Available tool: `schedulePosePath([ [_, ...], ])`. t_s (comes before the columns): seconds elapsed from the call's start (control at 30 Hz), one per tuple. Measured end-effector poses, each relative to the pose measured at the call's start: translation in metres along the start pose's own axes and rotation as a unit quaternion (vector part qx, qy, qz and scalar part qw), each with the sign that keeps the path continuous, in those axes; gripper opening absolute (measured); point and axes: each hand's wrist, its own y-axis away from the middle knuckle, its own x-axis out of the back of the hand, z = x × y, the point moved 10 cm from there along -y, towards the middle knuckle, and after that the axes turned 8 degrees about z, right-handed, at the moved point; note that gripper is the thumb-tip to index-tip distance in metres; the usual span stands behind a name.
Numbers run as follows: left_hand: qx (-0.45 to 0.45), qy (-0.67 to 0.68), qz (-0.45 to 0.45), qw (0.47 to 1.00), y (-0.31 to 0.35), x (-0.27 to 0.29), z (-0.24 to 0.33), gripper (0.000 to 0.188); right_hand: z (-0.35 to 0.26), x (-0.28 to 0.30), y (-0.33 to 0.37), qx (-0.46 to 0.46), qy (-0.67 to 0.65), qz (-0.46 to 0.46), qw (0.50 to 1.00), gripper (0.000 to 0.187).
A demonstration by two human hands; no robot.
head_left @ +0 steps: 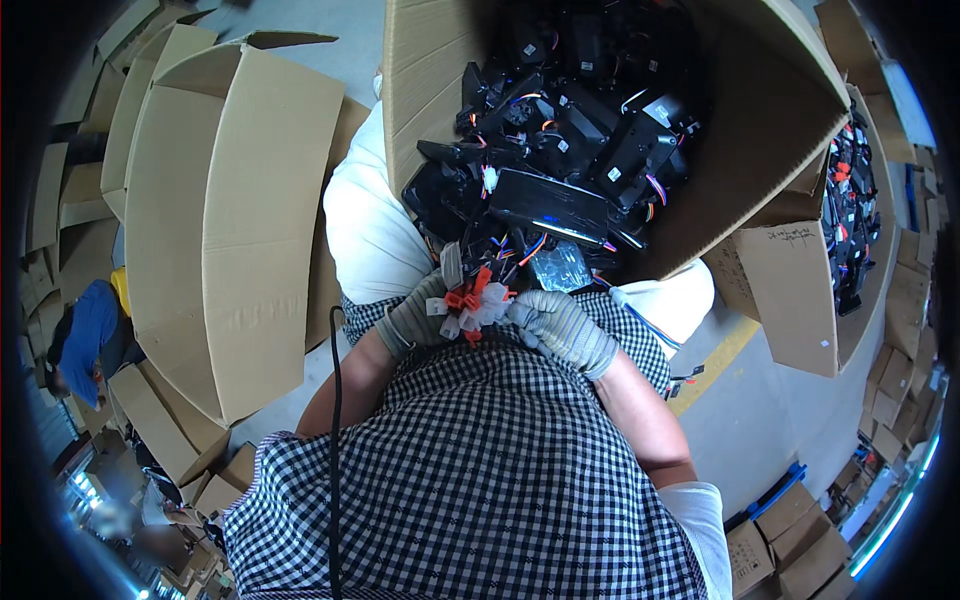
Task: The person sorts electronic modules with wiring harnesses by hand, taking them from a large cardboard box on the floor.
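My left hand (pixel 410 318), in a grey knit glove, is closed around a bunch of small red and whitish plastic pieces (pixel 478 304) in front of my lap. Close against the right side of that bunch is my right hand (pixel 567 328), gloved alike, with thumb and fingers pinched together; what lies between them is too small to make out. Just beyond both hands, a large tilted cardboard box (pixel 430 85) opens toward me. Inside lies a heap of black plastic devices (pixel 550 205) with coloured wires. A clear bluish plastic packet (pixel 560 267) rests at the near edge of the heap.
Tall open cardboard boxes (pixel 265 220) stand on the left. At right, another carton (pixel 790 300) holds black parts with red and white pieces (pixel 848 190). A yellow floor line (pixel 715 365) passes beside me. A black cable (pixel 335 450) hangs over my checked apron (pixel 480 450). Someone in blue (pixel 88 335) is at far left.
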Motion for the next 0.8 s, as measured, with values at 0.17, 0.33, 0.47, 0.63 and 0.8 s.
schedulePosePath([
  [0.17, 0.022, -0.03, 0.012, 0.999, 0.006, 0.008, -0.009, 0.041, -0.006, -0.002, -0.001, 0.0, 0.029, -0.006, 1.0, 0.024],
  [0.33, 0.001, -0.164, 0.019, 0.986, 0.009, 0.011, 0.001, 0.047, -0.004, -0.005, -0.005, -0.029, 0.058, -0.011, 0.998, 0.025],
  [0.47, 0.159, 0.228, 0.093, 0.956, 0.017, 0.018, -0.042, 0.047, -0.01, -0.006, -0.006, -0.016, 0.083, -0.024, 0.996, 0.029],
  [0.63, 0.27, 0.536, -0.036, 0.799, 0.019, -0.01, -0.071, 0.03, -0.13, 0.036, -0.019, 0.22, 0.054, 0.104, 0.968, 0.034],
  [0.8, 0.196, 0.416, -0.047, 0.887, 0.01, -0.011, -0.044, 0.048, -0.149, 0.048, -0.137, 0.129, 0.513, 0.2, 0.825, 0.04],
])
